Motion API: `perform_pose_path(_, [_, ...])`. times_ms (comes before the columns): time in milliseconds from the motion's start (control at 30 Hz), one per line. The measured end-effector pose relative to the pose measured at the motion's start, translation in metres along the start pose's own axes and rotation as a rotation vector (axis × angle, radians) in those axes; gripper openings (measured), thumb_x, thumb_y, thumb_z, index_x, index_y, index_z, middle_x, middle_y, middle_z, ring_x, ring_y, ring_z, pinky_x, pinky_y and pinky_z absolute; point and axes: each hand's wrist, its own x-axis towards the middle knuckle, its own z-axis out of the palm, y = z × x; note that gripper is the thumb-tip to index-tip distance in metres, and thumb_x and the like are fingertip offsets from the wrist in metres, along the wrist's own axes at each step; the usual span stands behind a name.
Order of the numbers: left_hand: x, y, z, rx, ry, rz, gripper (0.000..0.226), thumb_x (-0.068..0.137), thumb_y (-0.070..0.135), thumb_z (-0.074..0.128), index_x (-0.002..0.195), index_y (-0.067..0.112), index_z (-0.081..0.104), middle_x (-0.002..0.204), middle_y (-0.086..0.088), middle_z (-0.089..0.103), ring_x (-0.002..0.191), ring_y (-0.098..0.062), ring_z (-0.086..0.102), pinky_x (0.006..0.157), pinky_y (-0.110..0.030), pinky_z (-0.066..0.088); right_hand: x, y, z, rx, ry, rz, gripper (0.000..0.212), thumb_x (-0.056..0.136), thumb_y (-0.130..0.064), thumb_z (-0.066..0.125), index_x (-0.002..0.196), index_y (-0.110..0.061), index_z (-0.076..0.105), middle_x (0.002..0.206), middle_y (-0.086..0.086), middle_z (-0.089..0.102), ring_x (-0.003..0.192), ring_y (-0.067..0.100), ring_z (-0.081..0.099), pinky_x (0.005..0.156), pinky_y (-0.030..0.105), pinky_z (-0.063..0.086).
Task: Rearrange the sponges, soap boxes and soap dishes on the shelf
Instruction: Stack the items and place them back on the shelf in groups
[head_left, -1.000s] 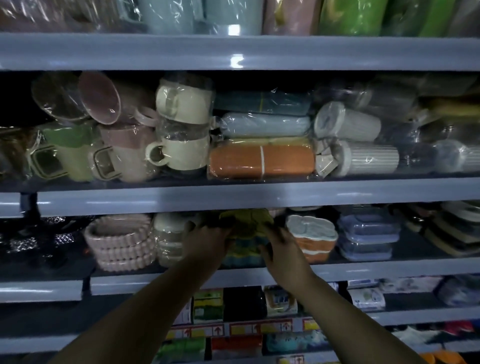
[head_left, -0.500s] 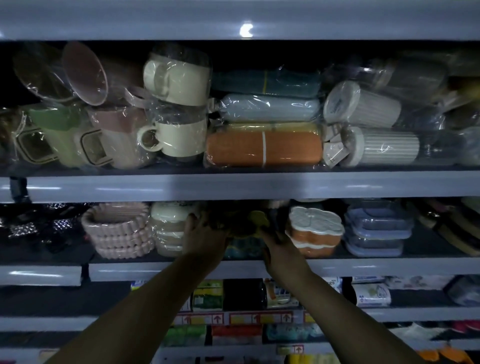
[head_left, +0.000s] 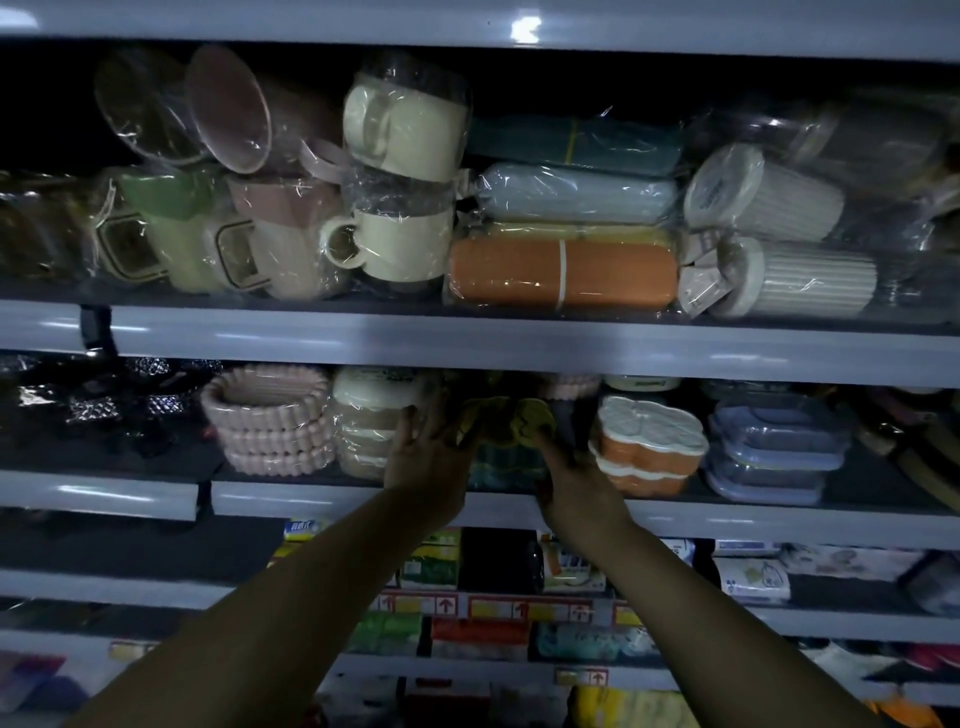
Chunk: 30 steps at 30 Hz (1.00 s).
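A: Where was everything on the shelf (head_left: 363, 499)?
B: Pink soap dishes (head_left: 267, 421) were stacked at the left and orange soap boxes (head_left: 649, 447) at the right, with the hands between them.
A: And the yellow sponge (head_left: 511, 421)?
B: It sat on a teal stack, between both hands. The left hand (head_left: 426, 457) touched its left side, fingers spread; the right hand (head_left: 576, 483) gripped its right end.

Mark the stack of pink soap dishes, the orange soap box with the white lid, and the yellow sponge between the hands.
pink soap dishes (head_left: 270, 431), head view, stack's front wall
orange soap box (head_left: 649, 434), head view, white lid
yellow sponge (head_left: 522, 421), head view, upper face
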Motion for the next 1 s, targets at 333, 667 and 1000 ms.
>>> perform_pose_path(333, [-0.018, -0.029, 0.000, -0.052, 0.105, -0.116, 0.075, 0.094, 0.040, 0.046, 0.152, 0.025, 0.001, 0.161, -0.008, -0.003, 0.148, -0.029, -0.003, 0.114, -0.054, 0.012, -0.001, -0.033, 0.001, -0.109, 0.208, -0.077, 0.075, 0.081, -0.027, 0.063, 0.145, -0.015, 0.026, 0.151, 0.018, 0.031, 0.132, 0.042, 0.036, 0.099, 0.056, 0.042])
perform_pose_path(667, [-0.049, -0.094, 0.013, 0.009, 0.256, -0.327, 0.088, 0.069, 0.037, 0.071, 0.146, 0.023, 0.032, 0.149, -0.009, 0.039, 0.133, -0.029, 0.036, 0.090, -0.054, 0.044, 0.045, -0.116, 0.023, 0.030, 0.150, -0.410, 0.072, 0.086, -0.022, 0.056, 0.148, -0.022, 0.018, 0.158, 0.007, 0.013, 0.135, 0.030, 0.014, 0.108, 0.053, 0.030])
perform_pose_path(1000, [-0.061, -0.144, 0.020, 0.009, 0.186, -0.382, 0.075, 0.077, 0.041, 0.064, 0.143, 0.017, 0.039, 0.146, -0.010, 0.044, 0.132, -0.031, 0.040, 0.092, -0.054, 0.043, 0.053, -0.125, 0.038, -0.172, 0.251, -0.346, 0.066, 0.079, -0.032, 0.056, 0.140, -0.020, 0.034, 0.147, 0.009, 0.036, 0.130, 0.027, 0.026, 0.091, 0.061, 0.042])
